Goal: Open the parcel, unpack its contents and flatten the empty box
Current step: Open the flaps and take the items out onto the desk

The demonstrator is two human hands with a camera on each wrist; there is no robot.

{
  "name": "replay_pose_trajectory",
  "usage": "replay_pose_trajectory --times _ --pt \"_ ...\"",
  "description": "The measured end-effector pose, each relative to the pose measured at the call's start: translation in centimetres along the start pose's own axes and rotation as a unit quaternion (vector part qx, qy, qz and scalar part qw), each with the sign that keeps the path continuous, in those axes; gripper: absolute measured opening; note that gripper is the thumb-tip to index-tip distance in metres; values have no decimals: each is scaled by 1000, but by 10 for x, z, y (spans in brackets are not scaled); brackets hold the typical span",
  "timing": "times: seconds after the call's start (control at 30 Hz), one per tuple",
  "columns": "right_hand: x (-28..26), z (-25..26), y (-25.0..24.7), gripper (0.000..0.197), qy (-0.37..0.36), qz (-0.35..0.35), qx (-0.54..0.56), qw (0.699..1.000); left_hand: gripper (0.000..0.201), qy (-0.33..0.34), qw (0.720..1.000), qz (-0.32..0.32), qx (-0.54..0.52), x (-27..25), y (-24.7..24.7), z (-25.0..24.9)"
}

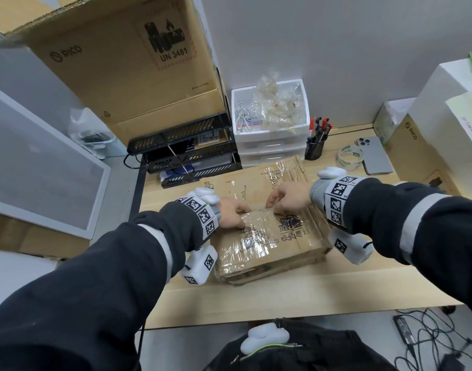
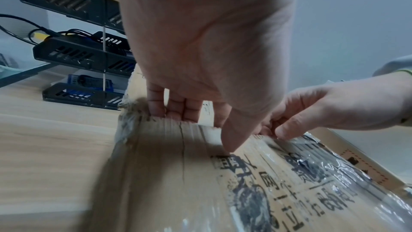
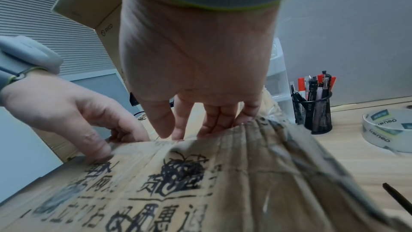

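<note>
Both hands (image 1: 259, 207) grip the far top edge of the taped parcel (image 1: 269, 245)

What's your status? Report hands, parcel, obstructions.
Both hands on parcel far edge: left hand gripping it, right hand fingers hooked over it. Parcel taped, shut. Nothing in the way.

Large carton (image 1: 117, 68): "PICO", "UN 3481", "Made in China"; smaller carton (image 1: 417, 153) at right: "PICO"; tape roll (image 3: 389, 130): "deli"; parcel (image 1: 272, 236): black printed characters, not legible.

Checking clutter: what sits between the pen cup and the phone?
A roll of clear tape lies between the pen cup and the phone, head view.
</note>
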State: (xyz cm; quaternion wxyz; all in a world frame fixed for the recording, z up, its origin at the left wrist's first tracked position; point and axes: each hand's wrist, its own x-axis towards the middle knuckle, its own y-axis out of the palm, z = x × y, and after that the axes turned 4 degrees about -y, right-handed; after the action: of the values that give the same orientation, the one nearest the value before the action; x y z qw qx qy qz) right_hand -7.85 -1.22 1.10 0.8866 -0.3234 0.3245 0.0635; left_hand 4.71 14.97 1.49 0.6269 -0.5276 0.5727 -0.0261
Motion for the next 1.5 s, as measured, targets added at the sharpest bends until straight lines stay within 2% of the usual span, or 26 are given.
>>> replay_pose_trajectory --times 0.2,0.57,0.73,0.97,1.3,1.5 --pt "5 -2 4 28 -3 10 -28 1000 53 4 1000 -1 6 -2 5 -3" --pt "12 2 7 47 21 45 -76 996 59 20 999 16 30 5 5 -2" --pt "12 3 5 50 11 76 -45 996 61 13 999 36 33 9 4 0" --pt "11 9 8 51 14 65 -109 992 59 19 999 39 33 13 6 0" --pt "17 9 13 44 23 46 -104 993 61 16 998 49 25 16 6 1" --pt "19 9 17 42 36 67 -205 976 63 8 998 66 24 19 5 0"
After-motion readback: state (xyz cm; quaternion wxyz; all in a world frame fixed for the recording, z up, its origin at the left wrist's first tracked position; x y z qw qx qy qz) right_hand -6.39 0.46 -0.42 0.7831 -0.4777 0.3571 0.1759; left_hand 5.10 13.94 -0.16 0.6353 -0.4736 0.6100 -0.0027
